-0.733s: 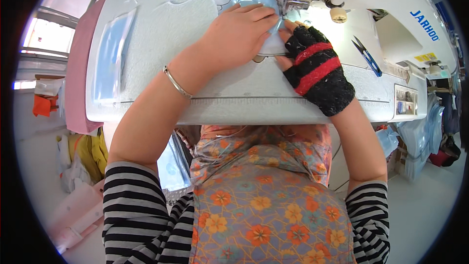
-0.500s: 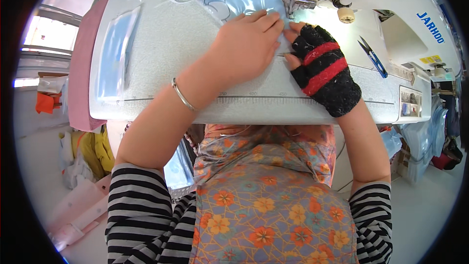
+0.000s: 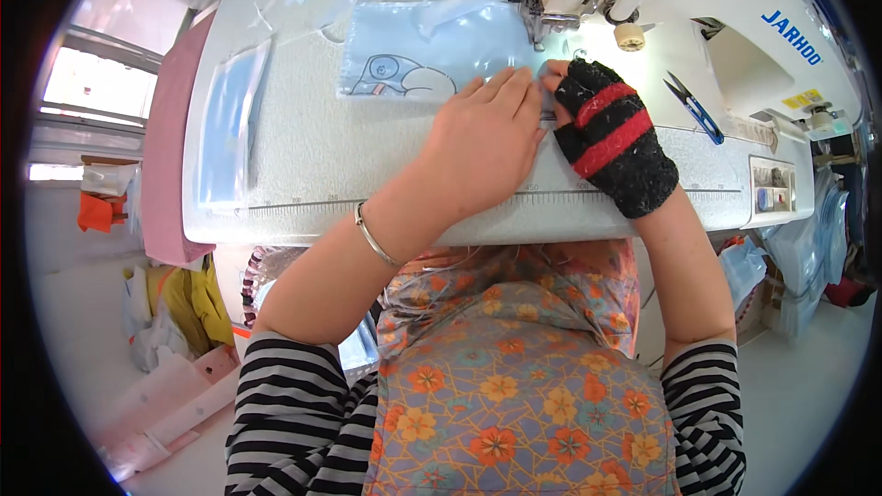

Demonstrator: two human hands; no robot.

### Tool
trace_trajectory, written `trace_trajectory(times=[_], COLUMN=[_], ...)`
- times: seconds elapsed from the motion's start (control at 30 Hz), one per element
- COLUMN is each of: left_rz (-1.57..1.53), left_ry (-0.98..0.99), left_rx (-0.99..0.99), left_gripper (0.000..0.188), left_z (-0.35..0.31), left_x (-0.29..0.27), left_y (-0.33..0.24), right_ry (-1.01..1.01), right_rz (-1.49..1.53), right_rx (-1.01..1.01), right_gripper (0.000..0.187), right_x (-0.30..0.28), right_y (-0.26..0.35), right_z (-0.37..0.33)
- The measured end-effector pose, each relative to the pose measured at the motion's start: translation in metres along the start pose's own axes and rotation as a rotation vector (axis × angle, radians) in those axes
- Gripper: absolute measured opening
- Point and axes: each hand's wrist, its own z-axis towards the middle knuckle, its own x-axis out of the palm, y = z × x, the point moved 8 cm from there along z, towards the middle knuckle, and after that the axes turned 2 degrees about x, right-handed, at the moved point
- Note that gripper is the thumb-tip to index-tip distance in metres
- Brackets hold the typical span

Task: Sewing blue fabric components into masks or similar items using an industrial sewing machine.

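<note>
A light-blue glossy plastic sheet [image 3: 418,41] with a cartoon outline printed on it lies on the sewing machine's bed. Its right end is by the needle and presser foot [image 3: 536,29]. My left hand [image 3: 491,142] rests palm down, fingers stretched out flat, with the fingertips on the sheet's near edge. My right hand [image 3: 614,138], in a black fingerless glove with red stripes, is beside it. Its bare fingers are bent closed at the sheet's right corner, just in front of the needle; the grip itself is partly hidden.
The white sewing machine [image 3: 735,28] fills the far right. Thread snips [image 3: 695,110] lie right of my gloved hand. Another blue plastic piece [image 3: 228,133] lies on the table's left. A small parts tray [image 3: 773,186] is set in the right front edge.
The sheet has turned straighter and now lies flat, its cartoon print facing up. My left hand has slid toward me and slightly right; my right hand has stayed nearly in place.
</note>
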Motion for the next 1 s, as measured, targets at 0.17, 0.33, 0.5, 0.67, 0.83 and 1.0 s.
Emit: trace_trajectory(times=[0.17, 0.33, 0.5, 0.67, 0.83, 1.0], left_rz=[-0.022, -0.051, -0.017, -0.007, 0.176, 0.207], left_ry=[-0.028, -0.103, -0.146, -0.219, -0.201, -0.027], left_rx=[0.006, 0.046, 0.066, 0.030, -0.179, -0.181], left_gripper=[0.042, 0.031, 0.027, 0.027, 0.028, 0.031], left_z=[0.006, 0.022, 0.030, 0.026, 0.015, 0.023], left_x=[0.002, 0.001, 0.006, -0.005, -0.016, -0.001], left_y=[0.008, 0.025, 0.047, 0.065, 0.091, 0.099], right_ry=[0.042, -0.025, -0.040, -0.067, -0.054, -0.035], right_rz=[0.022, -0.002, 0.012, 0.021, 0.054, 0.109], right_rx=[0.024, 0.030, 0.027, 0.073, 0.081, 0.066], right_gripper=[0.029, 0.029, 0.027, 0.021, 0.019, 0.019], right_x=[0.001, 0.000, 0.001, -0.002, -0.006, -0.007], right_y=[-0.001, -0.003, -0.002, -0.007, -0.005, -0.003], right_z=[0.000, -0.001, 0.004, 0.004, 0.005, 0.005])
